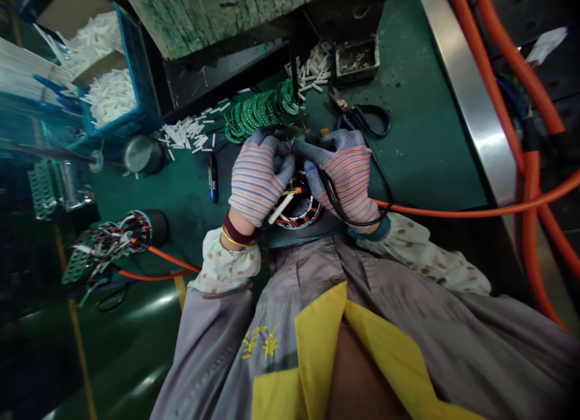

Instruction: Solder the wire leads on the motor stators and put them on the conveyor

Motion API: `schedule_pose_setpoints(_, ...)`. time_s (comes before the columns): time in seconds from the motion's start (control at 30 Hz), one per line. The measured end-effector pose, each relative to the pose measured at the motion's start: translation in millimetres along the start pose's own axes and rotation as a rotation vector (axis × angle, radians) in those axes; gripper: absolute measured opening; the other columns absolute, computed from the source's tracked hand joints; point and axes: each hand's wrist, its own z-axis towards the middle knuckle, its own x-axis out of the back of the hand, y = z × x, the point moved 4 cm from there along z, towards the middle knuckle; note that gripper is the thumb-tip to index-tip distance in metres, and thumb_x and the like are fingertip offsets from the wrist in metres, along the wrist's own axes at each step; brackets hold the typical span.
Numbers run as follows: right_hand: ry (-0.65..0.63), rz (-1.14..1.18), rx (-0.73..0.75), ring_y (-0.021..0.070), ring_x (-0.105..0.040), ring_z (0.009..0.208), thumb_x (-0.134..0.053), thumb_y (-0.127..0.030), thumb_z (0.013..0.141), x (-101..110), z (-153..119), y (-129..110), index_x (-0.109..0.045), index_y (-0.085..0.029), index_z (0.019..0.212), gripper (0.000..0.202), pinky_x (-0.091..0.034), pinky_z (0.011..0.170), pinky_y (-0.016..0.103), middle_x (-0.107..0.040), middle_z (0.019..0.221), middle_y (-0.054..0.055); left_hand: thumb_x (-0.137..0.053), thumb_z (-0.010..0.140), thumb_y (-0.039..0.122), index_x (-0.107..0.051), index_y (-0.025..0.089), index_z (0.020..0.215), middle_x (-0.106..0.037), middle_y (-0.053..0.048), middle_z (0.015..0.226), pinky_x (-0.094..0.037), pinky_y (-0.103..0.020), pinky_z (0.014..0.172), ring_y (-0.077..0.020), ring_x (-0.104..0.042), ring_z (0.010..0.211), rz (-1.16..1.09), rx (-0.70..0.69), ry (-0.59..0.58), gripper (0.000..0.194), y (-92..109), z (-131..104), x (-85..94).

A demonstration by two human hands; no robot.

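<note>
Both my hands wear grey gloves with blue and orange stripes. My left hand [259, 177] and my right hand [342, 173] meet fingertip to fingertip over a motor stator [310, 216] near the table's front edge. Their fingers are closed in a pinch around thin wire ends, partly hidden by the gloves. A white sleeve tube [281, 208] sticks out of the stator below my left thumb. A black cable [334, 199] loops over the back of my right hand. Right beyond my fingers stands a row of green circuit boards [258, 115].
Scissors [362, 115] and a small metal tray [357, 58] lie at back right. White tubes [185, 134] and a marker [212, 178] are left. Farther left are a blue bin [140, 109], a metal cup [142, 156] and another wired stator [147, 228]. An orange hose [435, 211] crosses at right.
</note>
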Motion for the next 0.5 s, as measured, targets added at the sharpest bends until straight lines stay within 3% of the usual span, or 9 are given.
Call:
schedule_pose_setpoints(0.13, -0.017, -0.099, 0.019, 0.0344, -0.066, 0.115, -0.068, -0.044, 0.114, -1.7, 5.8, -4.6, -0.087, -0.031, 0.150, 0.042, -0.060, 0.096, 0.052, -0.075, 0.128, 0.014, -0.082, 0.120, 0.054, -0.072, 0.027, 0.114, -0.074, -0.009, 0.120, -0.064, -0.052, 0.116, -0.0329, -0.076, 0.120, -0.024, 0.009, 0.009, 0.029, -3.2, 1.1, 0.3)
schedule_pose_setpoints(0.27, 0.013, -0.041, 0.022, 0.0343, -0.068, 0.116, -0.063, -0.043, 0.117, -3.4, 2.7, -2.1, -0.082, -0.034, 0.157, 0.045, -0.061, 0.098, 0.054, -0.073, 0.130, 0.012, -0.081, 0.120, 0.055, -0.075, 0.028, 0.113, -0.075, -0.010, 0.120, -0.064, -0.054, 0.118, -0.0347, -0.077, 0.121, -0.043, 0.021, -0.017, 0.029, -3.6, 2.2, 4.1)
schedule_pose_setpoints(0.4, 0.056, -0.005, -0.016, 0.0341, -0.068, 0.117, -0.061, -0.036, 0.118, -2.3, 5.6, -2.0, -0.087, -0.033, 0.142, 0.036, -0.060, 0.099, 0.053, -0.073, 0.131, 0.013, -0.083, 0.118, 0.052, -0.076, 0.029, 0.112, -0.078, -0.009, 0.117, -0.068, -0.052, 0.115, -0.0338, -0.078, 0.118, -0.056, 0.007, -0.034, 0.024, -3.1, 2.5, 5.4)
schedule_pose_setpoints(0.5, 0.033, -0.001, -0.053, 0.0356, -0.067, 0.121, -0.062, -0.039, 0.117, -6.5, -0.6, 1.7, -0.088, -0.031, 0.138, 0.034, -0.058, 0.104, 0.055, -0.073, 0.131, 0.015, -0.082, 0.119, 0.052, -0.075, 0.028, 0.112, -0.078, -0.007, 0.115, -0.068, -0.049, 0.112, -0.0313, -0.078, 0.115, -0.042, 0.018, 0.019, 0.026, -3.8, 3.2, 1.3)
